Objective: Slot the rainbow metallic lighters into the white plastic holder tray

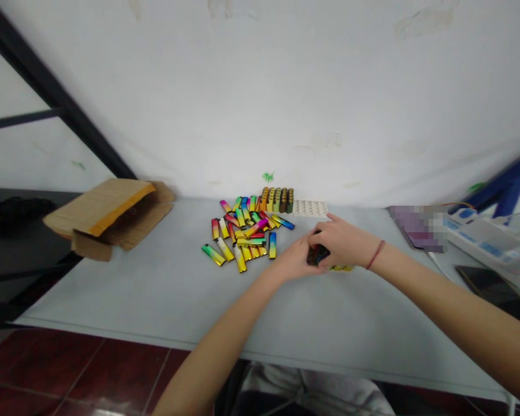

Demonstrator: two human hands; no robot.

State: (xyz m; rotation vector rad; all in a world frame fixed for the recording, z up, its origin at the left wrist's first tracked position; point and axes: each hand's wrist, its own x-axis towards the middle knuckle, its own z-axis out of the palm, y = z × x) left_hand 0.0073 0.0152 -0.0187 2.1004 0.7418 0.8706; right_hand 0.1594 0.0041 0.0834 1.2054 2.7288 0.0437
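Observation:
My left hand (295,260) and my right hand (342,242) meet right of the table's middle, fingers curled round a dark, shiny-topped bundle (317,254) that looks like lighters packed together. Yellow ends (342,268) show below my right hand; most of the bundle is hidden by my fingers. To the left lies a loose heap of shiny, many-coloured lighters (245,231). Behind it, a block of upright lighters (277,200) stands in rows near the wall. Beside that block is a white tray (311,208) with rows of holes.
An open cardboard box (112,211) lies on its side at the table's left. On the right are a phone-like device (409,228) with a cable, a white plastic organiser (481,237) and a dark flat device (489,283). The wall (242,86) bounds the grey table (156,300) behind.

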